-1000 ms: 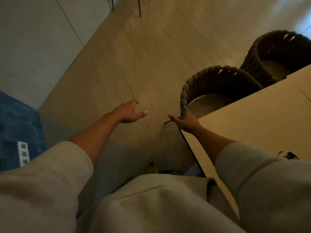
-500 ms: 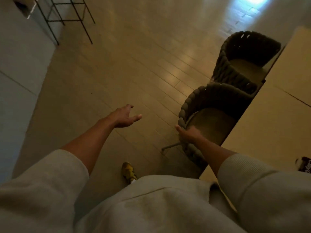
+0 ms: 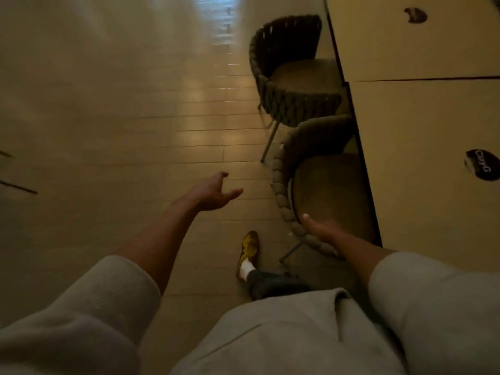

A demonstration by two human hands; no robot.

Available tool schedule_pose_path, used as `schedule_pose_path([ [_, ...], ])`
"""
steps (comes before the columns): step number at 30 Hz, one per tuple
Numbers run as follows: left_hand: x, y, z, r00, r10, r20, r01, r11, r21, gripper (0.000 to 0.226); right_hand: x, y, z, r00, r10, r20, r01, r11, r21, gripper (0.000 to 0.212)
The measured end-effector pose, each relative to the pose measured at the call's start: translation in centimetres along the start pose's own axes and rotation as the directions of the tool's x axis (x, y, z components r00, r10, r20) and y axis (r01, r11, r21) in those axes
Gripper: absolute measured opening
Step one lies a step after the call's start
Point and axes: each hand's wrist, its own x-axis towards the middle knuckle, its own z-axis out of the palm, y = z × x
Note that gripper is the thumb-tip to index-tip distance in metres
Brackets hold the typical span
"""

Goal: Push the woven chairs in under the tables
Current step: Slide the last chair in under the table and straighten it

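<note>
While the right hand rests on the near rim of the nearer woven chair, its thumb lies inward over the edge of the seat and its other fingers are hidden on the far side of the braided rim, so whether they curl round it cannot be told. That chair stands against the long edge of the pale table, its seat partly tucked beneath the tabletop and its rounded back curving away from the table toward the open floor. One thin metal leg shows below the rim, on the side nearest the person.

Beyond this chair, farther along the same table edge, stands the second woven chair. It too has part of its seat under the tabletop, with its dark slatted back turned away from the table. Its near side sits just beside the first chair's back.

Out to the side of the nearer chair away from the table, the left hand hangs in the air above the floor, fingers spread and loosely curved, holding nothing and touching nothing. Both forearms are bare below pushed-up pale sleeves.

Near the foot of the nearer chair a yellow shoe is planted on the floor. On the tabletop lies a dark round sticker level with the nearer chair, and a smaller dark mark farther along.
</note>
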Motion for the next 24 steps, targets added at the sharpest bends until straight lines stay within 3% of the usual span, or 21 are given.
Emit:
schedule_pose_path([
  [5, 8.7, 1.5, -5.0, 0.994, 0.068, 0.086, -0.080, 0.987, 0.137, 0.089, 13.5, -0.8, 1.9, 0.981, 0.183, -0.060, -0.177, 0.980, 0.095, 0.154],
  [7, 12.0, 2.8, -7.6, 0.982, 0.109, 0.154, -0.144, 0.960, 0.241, 0.087, 13.8, -3.2, 2.2, 0.962, 0.271, -0.042, -0.255, 0.940, 0.224, 0.148],
  [11, 18.6, 6.9, -11.7, 0.952, 0.217, 0.214, -0.279, 0.904, 0.325, 0.085, 9.1, -8.7, 0.3, 0.921, 0.380, -0.083, -0.322, 0.865, 0.385, 0.112],
  [19, 30.9, 16.3, -9.6, 0.832, 0.354, 0.427, -0.511, 0.788, 0.342, 0.087, 6.9, -5.4, 2.3, 0.757, 0.637, -0.143, -0.355, 0.585, 0.729, 0.085],
  [22, 34.6, 18.7, -7.3, 0.792, 0.320, 0.520, -0.531, 0.782, 0.326, 0.089, 7.0, -3.0, 4.6, 0.640, 0.750, -0.167, -0.346, 0.476, 0.809, 0.096],
  [24, 36.9, 19.5, -5.8, 0.773, 0.322, 0.546, -0.546, 0.776, 0.315, 0.097, 6.2, -3.2, 5.5, 0.506, 0.847, -0.166, -0.321, 0.363, 0.875, 0.102],
])
